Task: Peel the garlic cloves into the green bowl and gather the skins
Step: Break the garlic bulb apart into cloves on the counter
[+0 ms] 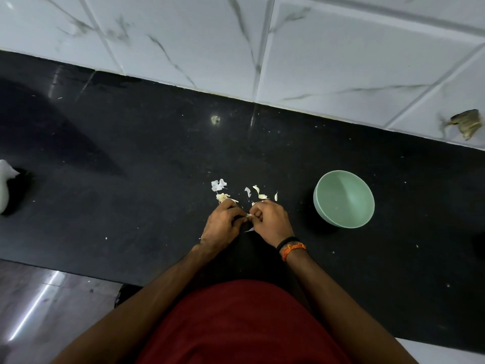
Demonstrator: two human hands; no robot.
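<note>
My left hand and my right hand meet over the black counter, fingers curled around a small garlic clove pinched between them; most of the clove is hidden. A strip of skin hangs below the fingers. Several white garlic skins and skin scraps lie on the counter just beyond my hands. The green bowl stands to the right of my right hand, apart from it; nothing clear shows inside it.
The black countertop runs left to right, backed by a white marbled tile wall. A white object lies at the far left edge. The counter's front edge is near my body, with floor at lower left.
</note>
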